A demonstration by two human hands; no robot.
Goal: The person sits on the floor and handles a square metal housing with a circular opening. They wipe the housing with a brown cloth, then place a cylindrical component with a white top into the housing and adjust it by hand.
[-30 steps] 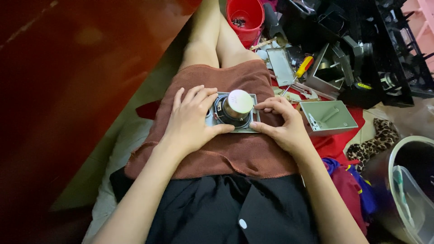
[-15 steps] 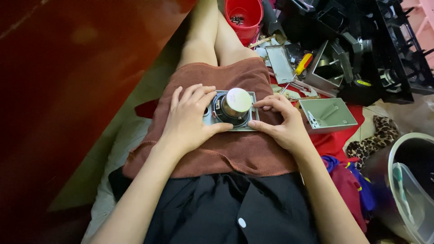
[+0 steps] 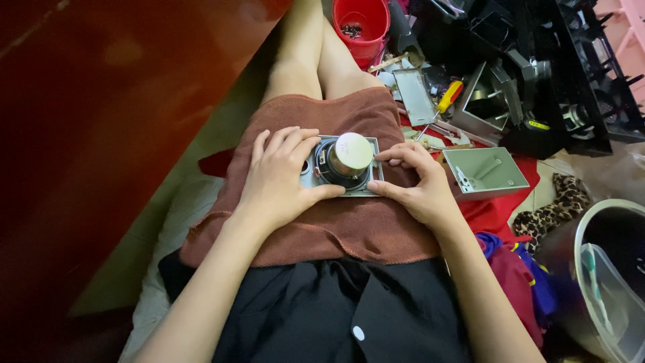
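A small loudspeaker [image 3: 346,161] with a round silver magnet on a square grey frame lies magnet-up on my lap, on a brown cloth [image 3: 336,228]. My left hand [image 3: 279,178] rests flat over the frame's left side, thumb along its near edge. My right hand [image 3: 413,185] pinches the frame's right edge between thumb and forefinger.
To the right on a red mat lie an open grey metal box [image 3: 484,173], a yellow-handled screwdriver [image 3: 443,104], a flat grey plate [image 3: 415,96] and black plastic parts [image 3: 557,74]. A red bucket [image 3: 363,23] stands beyond my knees. A clear tub [image 3: 608,282] sits at the lower right. Dark red floor lies on the left.
Both hands keep their hold on the speaker; it stays on my lap with only slight shifts of the fingers.
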